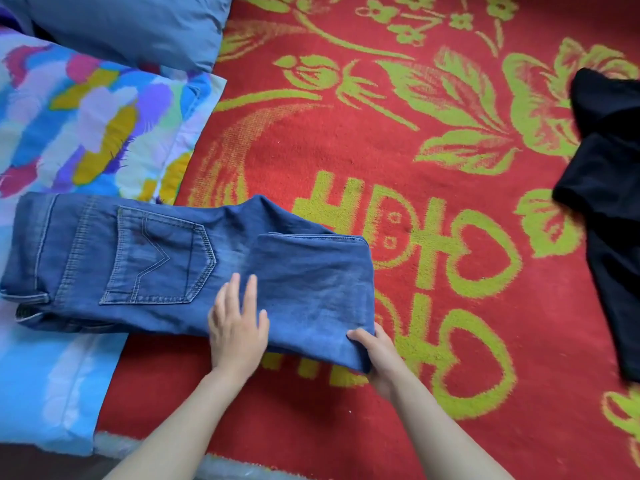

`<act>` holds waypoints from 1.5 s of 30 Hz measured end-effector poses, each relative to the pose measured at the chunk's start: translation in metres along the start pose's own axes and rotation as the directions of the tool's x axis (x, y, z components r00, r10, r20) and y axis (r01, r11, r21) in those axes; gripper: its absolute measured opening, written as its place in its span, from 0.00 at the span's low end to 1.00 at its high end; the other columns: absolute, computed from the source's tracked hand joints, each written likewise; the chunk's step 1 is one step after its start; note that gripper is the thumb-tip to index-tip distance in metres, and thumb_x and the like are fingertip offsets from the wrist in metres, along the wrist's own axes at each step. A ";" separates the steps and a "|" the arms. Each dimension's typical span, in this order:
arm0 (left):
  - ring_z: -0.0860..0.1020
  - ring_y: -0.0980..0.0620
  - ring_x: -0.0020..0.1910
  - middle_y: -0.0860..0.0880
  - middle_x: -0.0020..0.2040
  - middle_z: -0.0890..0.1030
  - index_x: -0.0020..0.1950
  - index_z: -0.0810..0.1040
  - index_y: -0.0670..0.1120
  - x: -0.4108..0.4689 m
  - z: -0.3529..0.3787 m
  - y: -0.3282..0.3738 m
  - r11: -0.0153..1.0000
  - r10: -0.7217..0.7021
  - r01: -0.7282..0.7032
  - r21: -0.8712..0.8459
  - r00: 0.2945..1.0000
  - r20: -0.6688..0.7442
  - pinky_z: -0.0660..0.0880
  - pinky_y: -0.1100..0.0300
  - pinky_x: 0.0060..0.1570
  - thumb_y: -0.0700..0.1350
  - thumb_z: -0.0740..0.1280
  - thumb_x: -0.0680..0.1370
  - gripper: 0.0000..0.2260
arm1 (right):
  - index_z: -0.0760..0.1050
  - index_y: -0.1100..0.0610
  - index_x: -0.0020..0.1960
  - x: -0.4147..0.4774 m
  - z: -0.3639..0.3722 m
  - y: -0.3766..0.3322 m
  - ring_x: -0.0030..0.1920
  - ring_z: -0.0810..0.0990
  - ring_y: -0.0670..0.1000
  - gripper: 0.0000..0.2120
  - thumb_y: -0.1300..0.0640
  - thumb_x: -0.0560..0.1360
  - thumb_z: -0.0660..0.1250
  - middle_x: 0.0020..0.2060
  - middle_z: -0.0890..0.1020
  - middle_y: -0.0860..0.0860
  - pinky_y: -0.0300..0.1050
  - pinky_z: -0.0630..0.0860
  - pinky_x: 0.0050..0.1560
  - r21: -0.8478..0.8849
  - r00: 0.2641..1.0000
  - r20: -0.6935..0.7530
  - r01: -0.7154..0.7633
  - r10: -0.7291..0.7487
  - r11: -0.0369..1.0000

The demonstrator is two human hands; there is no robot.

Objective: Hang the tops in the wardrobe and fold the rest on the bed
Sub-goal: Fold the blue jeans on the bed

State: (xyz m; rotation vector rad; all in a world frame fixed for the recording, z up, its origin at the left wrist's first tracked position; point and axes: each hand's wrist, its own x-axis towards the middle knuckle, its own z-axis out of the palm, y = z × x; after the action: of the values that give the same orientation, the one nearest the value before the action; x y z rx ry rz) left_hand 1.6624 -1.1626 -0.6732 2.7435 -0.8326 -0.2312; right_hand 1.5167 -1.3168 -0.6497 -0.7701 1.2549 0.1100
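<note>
- A red blanket (346, 140) with a yellow-green pattern of flowers, hearts and characters fills most of the view, and the clothes lie on it.
- A multicoloured pillow (90, 116), printed in patches of blue, pink, purple, white and mustard, lies on the left and overlaps the blanket's left side.
- The blue jeans (311, 282) lie flat across the lower left. Their waistband end rests on the bedding at the left and the rest lies on the red blanket. The legs are folded back over the seat, so the fold makes the right-hand edge.
- A plain blue pillow (131, 26) sits at the top left, partly over the multicoloured one.
- A light blue sheet (52, 386) shows at the lower left, beneath the waistband end of the jeans.
- A black garment (609, 188) lies crumpled at the right edge, partly out of view and well apart from the jeans. What kind of garment it is cannot be told.
- A back pocket (159, 258) with pale stitching faces up on the jeans, left of the folded legs.
- The left hand (237, 327) lies palm down on the jeans near their lower edge. Its fingers are straight and pressing on the denim, with no grip on anything.
- The right hand (379, 355) has its grip on the lower right corner of the folded jeans. The thumb is on top of the denim and the fingers are tucked under the fold.
</note>
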 end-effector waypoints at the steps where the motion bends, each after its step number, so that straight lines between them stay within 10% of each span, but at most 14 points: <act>1: 0.66 0.40 0.65 0.36 0.65 0.73 0.68 0.66 0.43 -0.006 0.003 -0.003 0.989 0.143 -0.144 0.040 0.990 0.015 0.66 0.44 0.58 0.50 0.59 0.74 0.24 | 0.73 0.55 0.54 -0.002 -0.001 -0.003 0.40 0.80 0.50 0.24 0.56 0.58 0.68 0.44 0.82 0.51 0.41 0.74 0.32 -0.007 1.000 0.003 0.007 -0.007 1.000; 6: 0.58 0.43 0.71 0.38 0.69 0.69 0.70 0.63 0.41 -0.038 0.020 -0.016 0.961 0.221 -0.262 0.094 0.924 0.313 0.61 0.47 0.64 0.68 0.42 0.77 0.36 | 0.73 0.59 0.59 -0.021 0.008 -0.021 0.44 0.81 0.52 0.18 0.65 0.70 0.70 0.48 0.82 0.53 0.44 0.76 0.41 -0.020 0.986 -0.087 0.140 -0.141 0.990; 12: 0.66 0.48 0.66 0.40 0.66 0.74 0.70 0.62 0.39 -0.030 0.006 0.001 0.973 0.124 -0.074 -0.217 0.966 0.228 0.73 0.44 0.56 0.67 0.59 0.67 0.41 | 0.68 0.54 0.62 -0.087 0.085 -0.078 0.46 0.80 0.46 0.22 0.62 0.70 0.70 0.48 0.80 0.48 0.41 0.76 0.44 -0.238 0.899 -0.067 0.408 -0.434 0.881; 17: 0.73 0.50 0.31 0.51 0.31 0.72 0.34 0.71 0.46 -0.016 -0.046 0.005 0.492 -0.307 0.371 -0.787 0.920 0.242 0.69 0.63 0.33 0.47 0.69 0.67 0.09 | 0.63 0.49 0.68 -0.129 0.193 -0.095 0.56 0.77 0.52 0.32 0.50 0.67 0.69 0.56 0.78 0.49 0.50 0.73 0.57 -0.584 0.777 0.169 0.574 -0.606 0.573; 20: 0.73 0.46 0.41 0.46 0.37 0.75 0.43 0.73 0.42 -0.010 -0.049 -0.027 0.338 -0.485 0.537 -0.773 0.803 0.346 0.69 0.69 0.32 0.31 0.61 0.76 0.07 | 0.62 0.48 0.70 -0.124 0.260 -0.079 0.64 0.70 0.52 0.28 0.44 0.72 0.66 0.60 0.76 0.50 0.50 0.65 0.63 -0.691 0.756 0.451 0.632 -0.475 0.351; 23: 0.76 0.38 0.54 0.35 0.52 0.79 0.53 0.76 0.34 -0.018 -0.040 -0.065 0.108 -0.607 0.655 -0.748 0.639 0.473 0.70 0.54 0.48 0.41 0.59 0.80 0.12 | 0.64 0.45 0.70 -0.081 0.295 -0.047 0.73 0.53 0.57 0.24 0.41 0.76 0.58 0.70 0.64 0.54 0.59 0.52 0.70 -0.852 0.836 0.487 0.519 -0.251 0.074; 25: 0.78 0.40 0.53 0.38 0.50 0.81 0.47 0.79 0.38 -0.035 -0.036 -0.087 0.161 -0.546 0.689 -0.706 0.658 0.518 0.71 0.51 0.53 0.58 0.60 0.75 0.23 | 0.65 0.44 0.70 -0.047 0.283 -0.024 0.74 0.48 0.59 0.20 0.44 0.78 0.55 0.75 0.55 0.54 0.60 0.51 0.70 -0.906 0.888 0.421 0.422 -0.185 -0.038; 28: 0.80 0.44 0.50 0.40 0.48 0.82 0.50 0.80 0.38 -0.062 -0.041 -0.120 0.382 -0.519 0.687 -0.619 0.713 0.471 0.70 0.56 0.49 0.44 0.65 0.77 0.10 | 0.62 0.40 0.71 -0.014 0.248 0.001 0.75 0.45 0.58 0.21 0.50 0.79 0.56 0.77 0.46 0.50 0.57 0.57 0.71 -0.884 0.869 0.454 0.412 -0.197 -0.221; 31: 0.77 0.42 0.48 0.42 0.45 0.80 0.52 0.80 0.39 -0.074 -0.047 -0.158 0.784 -0.518 0.431 -0.446 0.851 -0.089 0.69 0.55 0.49 0.42 0.62 0.75 0.11 | 0.57 0.40 0.73 -0.003 0.237 0.021 0.76 0.44 0.59 0.25 0.52 0.78 0.56 0.77 0.43 0.53 0.55 0.57 0.70 -0.836 0.822 0.511 0.408 -0.251 -0.365; 33: 0.73 0.42 0.51 0.41 0.50 0.76 0.55 0.77 0.43 -0.069 -0.053 -0.180 0.978 -0.189 0.123 -0.171 0.872 -0.453 0.68 0.52 0.53 0.43 0.60 0.73 0.13 | 0.64 0.46 0.71 -0.004 0.240 0.031 0.73 0.57 0.65 0.24 0.52 0.75 0.56 0.74 0.57 0.61 0.60 0.65 0.64 -0.814 0.731 0.555 0.379 -0.397 -0.441; 38: 0.65 0.40 0.67 0.38 0.69 0.65 0.72 0.62 0.48 -0.039 -0.059 -0.216 0.871 0.431 -0.340 0.355 0.875 -0.219 0.61 0.44 0.63 0.39 0.55 0.71 0.27 | 0.67 0.55 0.62 -0.006 0.234 0.078 0.63 0.68 0.59 0.36 0.50 0.57 0.74 0.59 0.79 0.59 0.59 0.77 0.52 -0.776 0.690 0.600 0.377 -0.405 -0.506; 45: 0.60 0.39 0.71 0.35 0.76 0.47 0.77 0.48 0.47 -0.017 -0.028 -0.246 0.732 0.552 -0.396 0.553 0.822 -0.142 0.56 0.46 0.68 0.38 0.52 0.75 0.31 | 0.63 0.49 0.69 0.007 0.221 0.078 0.66 0.70 0.57 0.28 0.57 0.69 0.57 0.66 0.72 0.56 0.67 0.71 0.56 -0.656 0.686 0.654 0.307 -0.318 -0.689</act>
State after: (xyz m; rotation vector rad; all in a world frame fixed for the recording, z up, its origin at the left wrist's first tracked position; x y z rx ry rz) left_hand 1.7828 -0.9500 -0.7180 2.7461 -1.6610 0.5791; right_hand 1.6610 -1.1332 -0.6703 -3.0385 0.1471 0.6203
